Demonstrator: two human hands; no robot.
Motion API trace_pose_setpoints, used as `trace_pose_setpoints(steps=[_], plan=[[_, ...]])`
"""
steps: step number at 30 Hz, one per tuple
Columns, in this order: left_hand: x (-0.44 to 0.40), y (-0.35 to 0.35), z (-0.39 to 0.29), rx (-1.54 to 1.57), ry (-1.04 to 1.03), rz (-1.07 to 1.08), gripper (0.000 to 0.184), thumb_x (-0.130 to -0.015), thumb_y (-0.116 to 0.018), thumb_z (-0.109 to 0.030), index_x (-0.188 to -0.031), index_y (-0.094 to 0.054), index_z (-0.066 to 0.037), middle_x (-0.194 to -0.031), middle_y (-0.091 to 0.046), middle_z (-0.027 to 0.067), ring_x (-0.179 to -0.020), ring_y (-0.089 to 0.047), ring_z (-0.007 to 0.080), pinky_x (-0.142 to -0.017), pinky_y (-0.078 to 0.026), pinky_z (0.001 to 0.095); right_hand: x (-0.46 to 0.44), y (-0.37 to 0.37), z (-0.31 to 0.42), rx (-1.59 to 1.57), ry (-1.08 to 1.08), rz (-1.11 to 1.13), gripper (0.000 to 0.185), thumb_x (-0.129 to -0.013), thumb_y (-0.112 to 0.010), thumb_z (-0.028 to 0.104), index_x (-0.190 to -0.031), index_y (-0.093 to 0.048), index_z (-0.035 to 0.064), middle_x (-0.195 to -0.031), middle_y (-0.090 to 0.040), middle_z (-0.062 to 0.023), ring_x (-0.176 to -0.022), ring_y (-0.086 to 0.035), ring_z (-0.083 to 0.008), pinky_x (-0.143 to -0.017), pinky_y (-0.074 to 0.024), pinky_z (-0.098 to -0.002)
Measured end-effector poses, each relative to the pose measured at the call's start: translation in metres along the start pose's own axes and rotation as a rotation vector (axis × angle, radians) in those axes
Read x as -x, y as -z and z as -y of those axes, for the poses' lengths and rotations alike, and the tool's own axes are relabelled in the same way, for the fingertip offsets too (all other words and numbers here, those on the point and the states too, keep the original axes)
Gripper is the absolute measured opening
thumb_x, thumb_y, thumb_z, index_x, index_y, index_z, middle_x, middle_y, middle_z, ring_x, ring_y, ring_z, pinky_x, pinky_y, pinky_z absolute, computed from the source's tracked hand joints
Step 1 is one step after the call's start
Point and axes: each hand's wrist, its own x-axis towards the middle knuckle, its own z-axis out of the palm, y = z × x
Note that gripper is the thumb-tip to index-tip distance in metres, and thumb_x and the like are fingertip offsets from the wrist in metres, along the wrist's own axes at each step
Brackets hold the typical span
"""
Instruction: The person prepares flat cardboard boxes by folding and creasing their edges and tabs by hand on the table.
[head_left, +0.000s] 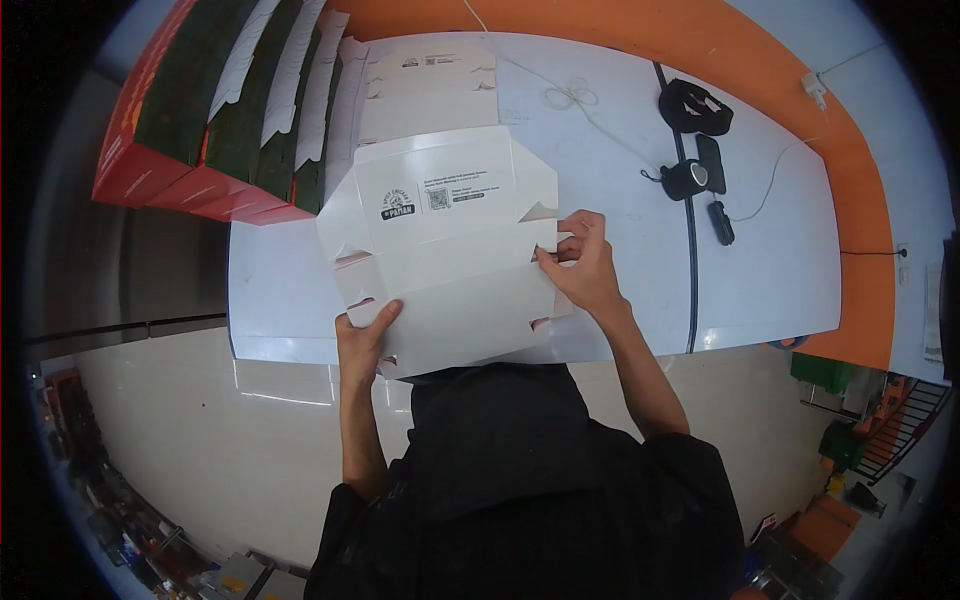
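Note:
An unfolded white cardboard box [455, 290] with a printed logo and a square code lies at the table's front edge, tilted a little. My left hand [366, 340] grips its lower left side, thumb on top and the other fingers mostly hidden underneath. At the right side, my right hand [585, 262] pinches the edge near a small slot, with thumb and fingertips at the side flap. Beyond it lies another flat white box [430, 100] with similar print.
Red and dark green boxes [150, 165] with white sheets between them stand at the back left. On the right of the white table [770, 280] are a black strap roll [695, 107], a round black device [684, 180], a phone-like object [710, 164] and cables.

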Motion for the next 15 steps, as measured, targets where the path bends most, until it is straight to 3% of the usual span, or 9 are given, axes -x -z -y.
trace_pose_setpoints(steps=[1, 4, 7, 10, 13, 15], plan=[[0.003, -0.001, -0.004, -0.008, -0.018, 0.003, 0.046, -0.080, -0.085, -0.028, -0.101, -0.067, 0.007, -0.081, -0.070, 0.0133, -0.058, -0.067, 0.0204, -0.040, -0.051, 0.0299, 0.000, -0.001, 0.002, -0.029, 0.053, -0.072, 0.056, -0.084, -0.074, 0.011, -0.131, -0.044, 0.0022, -0.108, -0.067, -0.0223, -0.080, -0.073, -0.0282, -0.071, -0.0577, -0.0371], [0.008, -0.003, -0.007, -0.001, -0.095, 0.000, 0.044, -0.080, -0.085, -0.029, -0.099, -0.068, 0.007, -0.077, -0.069, 0.0120, -0.054, -0.065, 0.0191, -0.034, -0.046, 0.0286, -0.004, 0.009, 0.024, 0.188, 0.058, 0.065, 0.046, -0.083, -0.073, 0.011, -0.125, -0.056, 0.0044, -0.108, -0.068, -0.0201, -0.080, -0.073, -0.0299, -0.074, -0.0585, -0.0382], [0.004, -0.001, 0.001, -0.067, 0.007, 0.101, 0.044, -0.080, -0.085, -0.028, -0.101, -0.068, 0.007, -0.082, -0.070, 0.0130, -0.063, -0.068, 0.0205, -0.045, -0.053, 0.0303, -0.006, 0.008, 0.020, 0.292, -0.021, 0.119, 0.040, -0.081, -0.075, 0.008, -0.120, -0.065, 0.0044, -0.111, -0.070, -0.0160, -0.077, -0.073, -0.0255, -0.072, -0.0599, -0.0357], [-0.014, -0.009, 0.034, -0.010, -0.029, 0.166, 0.045, -0.081, -0.084, -0.026, -0.105, -0.067, 0.007, -0.090, -0.072, 0.0150, -0.075, -0.071, 0.0225, -0.062, -0.059, 0.0329, -0.013, 0.008, -0.003, 0.368, -0.115, 0.273, 0.043, -0.083, -0.073, 0.012, -0.125, -0.063, 0.0058, -0.107, -0.070, -0.0170, -0.080, -0.073, -0.0285, -0.074, -0.0575, -0.0376], [-0.030, -0.019, 0.069, -0.028, 0.042, 0.261, 0.048, -0.083, -0.082, -0.023, -0.117, -0.064, 0.007, -0.106, -0.071, 0.0149, -0.093, -0.070, 0.0237, -0.086, -0.056, 0.0356, -0.022, 0.003, -0.035, 0.464, 0.001, 0.357, 0.043, -0.083, -0.073, 0.012, -0.124, -0.063, 0.0068, -0.104, -0.070, -0.0177, -0.084, -0.071, -0.0299, -0.078, -0.0552, -0.0398], [-0.037, -0.024, 0.079, 0.009, 0.149, 0.251, 0.050, -0.083, -0.082, -0.021, -0.119, -0.062, 0.008, -0.109, -0.070, 0.0171, -0.094, -0.070, 0.0255, -0.083, -0.058, 0.0379, -0.024, -0.003, -0.046, 0.406, -0.011, 0.357, 0.043, -0.083, -0.073, 0.010, -0.125, -0.063, 0.0080, -0.103, -0.070, -0.0171, -0.085, -0.070, -0.0276, -0.080, -0.0541, -0.0391]])
